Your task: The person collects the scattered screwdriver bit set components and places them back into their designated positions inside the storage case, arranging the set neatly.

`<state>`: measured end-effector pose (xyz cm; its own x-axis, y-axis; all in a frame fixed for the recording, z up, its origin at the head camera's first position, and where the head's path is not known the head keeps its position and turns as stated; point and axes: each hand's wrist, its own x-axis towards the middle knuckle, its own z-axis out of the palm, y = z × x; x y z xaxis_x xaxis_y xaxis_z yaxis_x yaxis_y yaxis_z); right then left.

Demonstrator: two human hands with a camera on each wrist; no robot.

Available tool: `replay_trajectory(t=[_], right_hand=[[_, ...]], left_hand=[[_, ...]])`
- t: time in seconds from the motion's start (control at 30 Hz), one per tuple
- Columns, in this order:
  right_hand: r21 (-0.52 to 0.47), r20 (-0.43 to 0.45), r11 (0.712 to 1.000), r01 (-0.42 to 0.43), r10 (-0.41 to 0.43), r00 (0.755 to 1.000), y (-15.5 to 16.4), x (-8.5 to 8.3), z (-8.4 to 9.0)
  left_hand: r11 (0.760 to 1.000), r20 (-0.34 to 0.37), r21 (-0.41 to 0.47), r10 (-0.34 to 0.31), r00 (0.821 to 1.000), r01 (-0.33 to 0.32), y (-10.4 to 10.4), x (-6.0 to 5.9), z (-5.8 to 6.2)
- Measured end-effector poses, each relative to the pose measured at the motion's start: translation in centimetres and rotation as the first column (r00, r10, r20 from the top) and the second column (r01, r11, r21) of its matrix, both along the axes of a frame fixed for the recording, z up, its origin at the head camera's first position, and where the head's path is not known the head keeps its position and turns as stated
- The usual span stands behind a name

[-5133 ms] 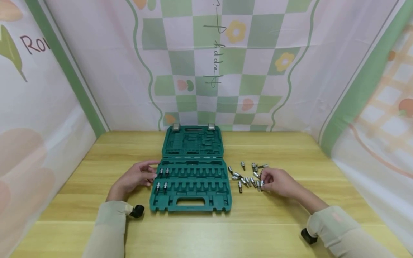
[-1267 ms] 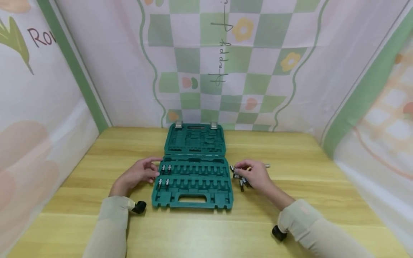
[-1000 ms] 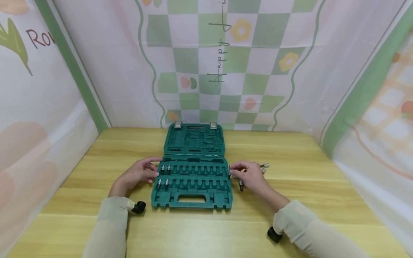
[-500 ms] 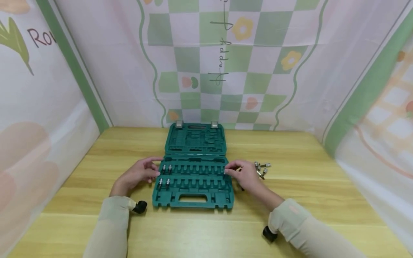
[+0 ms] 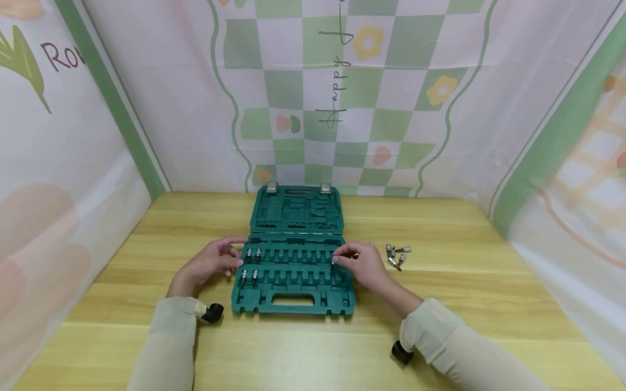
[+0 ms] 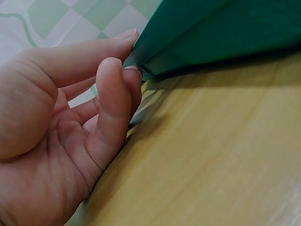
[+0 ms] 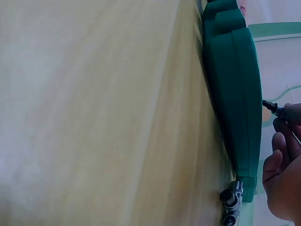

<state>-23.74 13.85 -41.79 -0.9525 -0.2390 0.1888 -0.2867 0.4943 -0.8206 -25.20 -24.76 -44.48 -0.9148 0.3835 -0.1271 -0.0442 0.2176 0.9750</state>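
Pinching a small silver metal bit socket with a dark tip [image 7: 274,108], the fingers of the right hand [image 5: 365,266] are at the right end of the slotted rows in a dark green plastic tool case [image 5: 293,288]. Whether the tip touches the case cannot be made out. The left hand [image 5: 210,264] rests its fingertips against the case's left edge, the fingers loosely bent rather than clenched.

The case lies unfolded on a pale yellow wood-grain bench [image 5: 293,358], its lid [image 5: 297,209] laid back and bearing two silver metal latches [image 5: 271,188] on the far edge. Four silver sockets with dark tips [image 5: 255,276] stand at the left end of the rows, two in each. More loose silver-and-dark bit sockets [image 5: 402,259] lie on the bench to the right of the case, some partly hidden by the right hand. Behind the bench hangs white fabric with green checks [image 5: 323,84].
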Motion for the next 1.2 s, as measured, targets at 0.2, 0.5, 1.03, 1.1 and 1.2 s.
replay_trajectory(t=[0.2, 0.5, 1.03, 1.1, 1.2], right_hand=[[-0.003, 0.022, 1.0, -0.018, 0.019, 1.0, -0.11, 0.01, 0.02], [0.038, 0.07, 0.999, -0.032, 0.029, 0.997, -0.04, 0.08, -0.34], [0.111, 0.068, 0.99, -0.088, 0.081, 0.994, -0.04, 0.34, -0.2], [0.129, 0.08, 0.987, -0.091, 0.082, 0.993, -0.07, 0.42, -0.08], [0.156, 0.094, 0.984, -0.091, 0.077, 0.993, -0.03, 0.48, 0.01]], left_hand=[[1.0, 0.001, -0.008, 0.001, 1.0, -0.001, -0.03, -0.02, -0.03], [1.0, -0.007, -0.012, -0.001, 1.0, 0.001, -0.06, -0.09, -0.03], [1.0, -0.017, -0.023, -0.006, 1.0, 0.005, -0.09, 0.01, -0.06], [1.0, -0.018, -0.021, -0.006, 1.0, 0.006, -0.1, 0.0, -0.08], [1.0, -0.016, -0.018, -0.007, 1.0, 0.006, -0.1, 0.01, -0.05]])
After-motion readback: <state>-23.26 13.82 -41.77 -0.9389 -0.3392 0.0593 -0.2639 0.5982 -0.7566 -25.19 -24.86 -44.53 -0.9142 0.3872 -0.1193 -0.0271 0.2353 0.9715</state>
